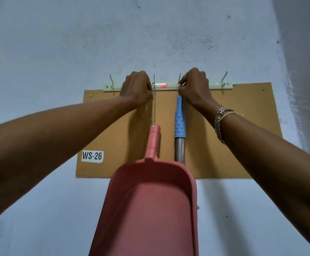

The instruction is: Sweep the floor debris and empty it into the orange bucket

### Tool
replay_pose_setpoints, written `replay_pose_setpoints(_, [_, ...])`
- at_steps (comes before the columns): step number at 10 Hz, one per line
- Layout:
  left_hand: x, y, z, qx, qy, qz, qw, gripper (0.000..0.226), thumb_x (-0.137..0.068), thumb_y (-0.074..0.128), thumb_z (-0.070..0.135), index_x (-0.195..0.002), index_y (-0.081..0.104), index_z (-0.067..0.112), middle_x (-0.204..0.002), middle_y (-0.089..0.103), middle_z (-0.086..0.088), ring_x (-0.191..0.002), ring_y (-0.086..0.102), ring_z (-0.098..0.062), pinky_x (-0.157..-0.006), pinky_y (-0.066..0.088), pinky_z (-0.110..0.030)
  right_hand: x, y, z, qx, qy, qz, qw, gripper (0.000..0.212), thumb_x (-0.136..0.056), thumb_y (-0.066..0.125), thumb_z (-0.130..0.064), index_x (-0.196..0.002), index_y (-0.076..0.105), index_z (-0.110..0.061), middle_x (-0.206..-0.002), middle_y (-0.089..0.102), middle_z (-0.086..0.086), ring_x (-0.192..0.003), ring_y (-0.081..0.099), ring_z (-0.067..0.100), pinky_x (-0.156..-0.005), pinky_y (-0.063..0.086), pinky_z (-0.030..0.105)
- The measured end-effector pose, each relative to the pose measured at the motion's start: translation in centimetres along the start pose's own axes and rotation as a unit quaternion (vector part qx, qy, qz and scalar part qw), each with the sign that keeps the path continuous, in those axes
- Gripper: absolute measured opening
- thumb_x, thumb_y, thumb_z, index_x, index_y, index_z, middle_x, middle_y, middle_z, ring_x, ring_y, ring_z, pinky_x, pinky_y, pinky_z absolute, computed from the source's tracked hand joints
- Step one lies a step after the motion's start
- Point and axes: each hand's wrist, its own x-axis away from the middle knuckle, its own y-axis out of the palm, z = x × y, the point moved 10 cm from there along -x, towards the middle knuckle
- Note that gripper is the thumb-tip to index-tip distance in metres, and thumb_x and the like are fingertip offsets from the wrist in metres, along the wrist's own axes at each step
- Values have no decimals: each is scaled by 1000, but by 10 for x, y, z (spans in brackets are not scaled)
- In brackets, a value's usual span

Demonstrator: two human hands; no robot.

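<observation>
A pink dustpan (150, 209) hangs by a thin string (154, 108) from a hook on the white hook rail (218, 86). Right of it hangs a broom handle (180, 133) with a blue grip and a metal shaft, its lower part hidden behind the dustpan. My left hand (137, 87) pinches the dustpan's string at its hook. At the neighbouring hook, my right hand (195, 85) pinches the loop of the broom handle. The orange bucket and the floor debris are out of view.
The rail is fixed on a brown board (242, 135) on a pale blue wall (150, 34). A white label reading WS-26 (92, 156) sticks to the board's lower left. Spare hooks stand at both ends of the rail.
</observation>
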Motion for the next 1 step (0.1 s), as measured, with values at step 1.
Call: replay_pose_setpoints(1, [2, -9, -8, 36, -71, -31, 996, 20, -82, 81, 10, -102, 78, 11, -93, 75, -10, -82, 71, -25, -68, 56, -33, 11, -4, -8, -7, 19, -46, 999, 27, -78, 60, -1, -102, 69, -8, -102, 69, 12, -102, 63, 29, -79, 47, 30])
